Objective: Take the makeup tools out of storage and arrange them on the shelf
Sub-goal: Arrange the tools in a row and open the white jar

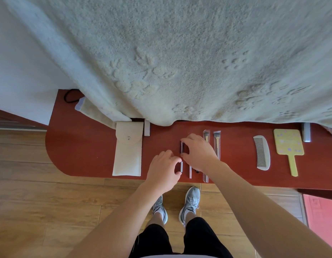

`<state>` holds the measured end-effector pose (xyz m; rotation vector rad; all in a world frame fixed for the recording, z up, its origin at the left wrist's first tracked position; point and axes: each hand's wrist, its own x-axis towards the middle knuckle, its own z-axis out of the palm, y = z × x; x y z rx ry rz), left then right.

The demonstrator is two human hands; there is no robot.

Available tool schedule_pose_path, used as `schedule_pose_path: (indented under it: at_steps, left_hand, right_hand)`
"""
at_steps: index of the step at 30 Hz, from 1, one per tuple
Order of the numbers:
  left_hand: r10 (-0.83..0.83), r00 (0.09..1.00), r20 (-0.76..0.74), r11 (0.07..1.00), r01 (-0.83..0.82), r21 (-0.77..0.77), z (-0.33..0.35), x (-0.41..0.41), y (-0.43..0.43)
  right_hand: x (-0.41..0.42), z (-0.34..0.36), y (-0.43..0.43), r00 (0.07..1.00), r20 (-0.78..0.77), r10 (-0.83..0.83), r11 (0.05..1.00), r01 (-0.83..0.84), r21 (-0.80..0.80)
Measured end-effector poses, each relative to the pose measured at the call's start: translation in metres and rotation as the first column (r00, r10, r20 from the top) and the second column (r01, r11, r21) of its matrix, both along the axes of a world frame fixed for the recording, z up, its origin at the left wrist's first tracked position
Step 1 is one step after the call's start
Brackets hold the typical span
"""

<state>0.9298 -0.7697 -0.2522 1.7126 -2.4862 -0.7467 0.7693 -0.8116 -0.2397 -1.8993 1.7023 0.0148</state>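
**Squaring the slim tool into the row: axis runs straight away from me**

Both hands are on the slim dark-and-silver tool (182, 148). It lies flat on the red shelf (77, 146), mid-shelf, with its long axis pointing from the front edge toward the wall.

- My right hand (198, 153) has the far, dark half. Index tip is on the far end, thumb on the near side of that section, the other fingers curled over. It's a narrow pinch along the axis.
- My left hand (164, 167) has the near, silver half, with thumb and forefinger curled round it, only a small gap. How firm the contact is I can't tell from here.
- Neighbours on the right: a silver stick (190, 172) just beside it, then two sleeved brushes (216, 144). All are parallel on the same axis.
- The beige pouch (128, 151) is to the left, well apart, flap snapped. The comb (262, 155) and yellow hand mirror (289, 146) are far right.

My read is that the tool is already down and only needs alignment. The left hand is nearer the front end and the right owns the far end, so any nudge should be sideways, keeping the axis parallel to the stick. The risk is bumping the stick out of line.
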Motion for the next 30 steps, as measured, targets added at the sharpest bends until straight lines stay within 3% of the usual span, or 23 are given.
schedule_pose_path:
  at_steps: [30]
  left_hand:
    - [0.070, 0.997, -0.018, 0.997, -0.070, 0.021, 0.010, 0.017, -0.001]
  right_hand:
    - [-0.001, 0.017, 0.005, 0.997, 0.023, -0.073, 0.997, 0.073, 0.008]
